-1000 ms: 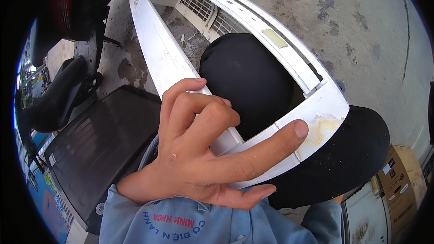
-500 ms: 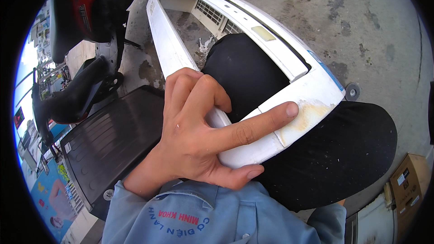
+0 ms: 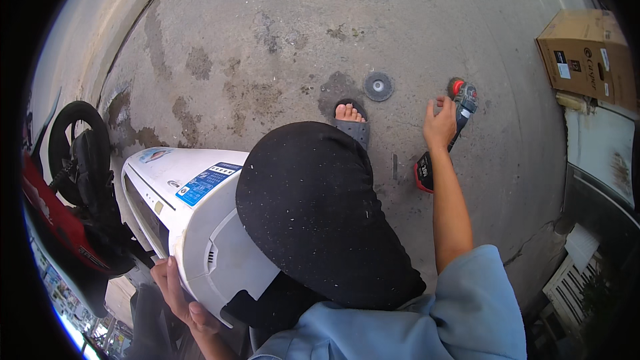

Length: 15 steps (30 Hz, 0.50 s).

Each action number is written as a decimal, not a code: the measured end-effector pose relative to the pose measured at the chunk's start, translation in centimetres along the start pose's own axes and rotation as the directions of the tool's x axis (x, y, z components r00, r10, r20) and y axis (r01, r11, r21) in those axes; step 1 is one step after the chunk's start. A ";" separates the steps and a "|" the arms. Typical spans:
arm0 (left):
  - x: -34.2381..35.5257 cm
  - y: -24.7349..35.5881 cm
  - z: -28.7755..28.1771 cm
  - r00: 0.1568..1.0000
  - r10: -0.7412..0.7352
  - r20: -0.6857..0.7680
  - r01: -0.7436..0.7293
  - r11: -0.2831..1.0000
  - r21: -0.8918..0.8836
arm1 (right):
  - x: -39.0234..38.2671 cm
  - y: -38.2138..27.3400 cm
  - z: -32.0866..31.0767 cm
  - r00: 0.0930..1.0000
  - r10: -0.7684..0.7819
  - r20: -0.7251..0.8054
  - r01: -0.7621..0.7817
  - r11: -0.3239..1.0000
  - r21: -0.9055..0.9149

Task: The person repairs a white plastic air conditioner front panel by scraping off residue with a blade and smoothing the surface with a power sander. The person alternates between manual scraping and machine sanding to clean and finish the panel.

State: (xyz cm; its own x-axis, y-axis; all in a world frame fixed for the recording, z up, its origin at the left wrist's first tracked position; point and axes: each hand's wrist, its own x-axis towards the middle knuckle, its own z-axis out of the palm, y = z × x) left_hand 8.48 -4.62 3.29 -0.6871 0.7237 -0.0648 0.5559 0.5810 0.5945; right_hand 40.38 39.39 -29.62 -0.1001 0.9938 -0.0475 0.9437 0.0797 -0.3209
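Note:
A white plastic air conditioner cover [image 3: 200,253] with a blue label leans against my bent leg on the left. My left hand [image 3: 180,297] grips its near edge, fingers along the rim and thumb below them. On the right my right arm stretches out over the concrete floor. My right hand [image 3: 440,123] is beside the body of a cordless angle grinder [image 3: 465,100], which lies on the floor with a reddish disc at its far end and a red-and-black battery at its near end. Its fingers are apart and slightly bent; whether they touch the grinder I cannot tell.
A loose grey grinding disc [image 3: 379,87] lies on the floor beyond my sandalled foot [image 3: 351,120]. A red-and-black motorbike [image 3: 73,227] stands at the left. At the right are a cardboard box [image 3: 587,57] and a white panel [image 3: 603,147].
The view has swung to the right. The cover now lies left of my knee, with my left hand moved to its edge. My right arm has come into view, extended toward the grinder.

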 end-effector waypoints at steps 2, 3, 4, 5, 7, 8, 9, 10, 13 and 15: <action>0.9 1.3 -0.6 0.993 -0.102 0.054 0.098 0.993 0.072 | -1.7 -0.5 1.7 0.971 0.102 0.217 -0.122 0.989 0.082; 1.4 1.7 -0.6 0.984 -0.163 0.075 0.158 0.985 0.072 | -3.2 0.4 3.1 0.944 0.158 0.288 -0.197 0.974 0.111; 1.8 1.9 -0.1 0.991 -0.133 0.031 0.130 0.987 0.093 | -5.3 1.3 4.7 0.907 0.273 0.320 -0.317 0.944 0.093; 1.8 2.0 0.5 0.993 -0.113 -0.018 0.114 0.987 0.117 | -7.4 2.5 6.3 0.857 0.374 0.356 -0.423 0.904 0.069; 0.8 1.5 0.6 0.990 -0.125 -0.071 0.129 0.990 0.050 | -13.9 4.9 8.9 0.871 0.399 0.286 -0.404 0.914 -0.044; -0.1 1.2 0.6 0.985 -0.137 -0.101 0.139 0.990 0.016 | -16.2 5.1 9.1 0.858 0.401 0.321 -0.391 0.915 -0.100; -0.7 0.7 0.9 0.982 -0.102 -0.158 0.103 0.995 -0.005 | -18.2 5.7 8.9 0.845 0.386 0.371 -0.356 0.922 -0.149; -0.9 0.4 1.6 0.972 -0.034 -0.231 0.024 0.999 -0.047 | -19.2 6.5 9.2 0.831 0.374 0.413 -0.314 0.926 -0.209; 2.5 1.2 2.5 0.969 0.105 -0.224 -0.119 0.992 -0.048 | -19.9 10.2 12.4 0.830 0.464 0.310 -0.403 0.883 -0.242; 1.8 1.5 2.5 0.964 0.062 -0.257 -0.096 0.988 -0.119 | -20.0 8.0 14.5 0.798 0.463 0.386 -0.433 0.886 -0.168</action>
State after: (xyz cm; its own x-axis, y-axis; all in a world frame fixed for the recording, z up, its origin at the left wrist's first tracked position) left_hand 9.21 -1.48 2.11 -0.7482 0.6385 0.1804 0.5593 0.4607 0.6891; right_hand 45.35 19.05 -44.92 0.2355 0.7998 -0.5521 0.9321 -0.3468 -0.1048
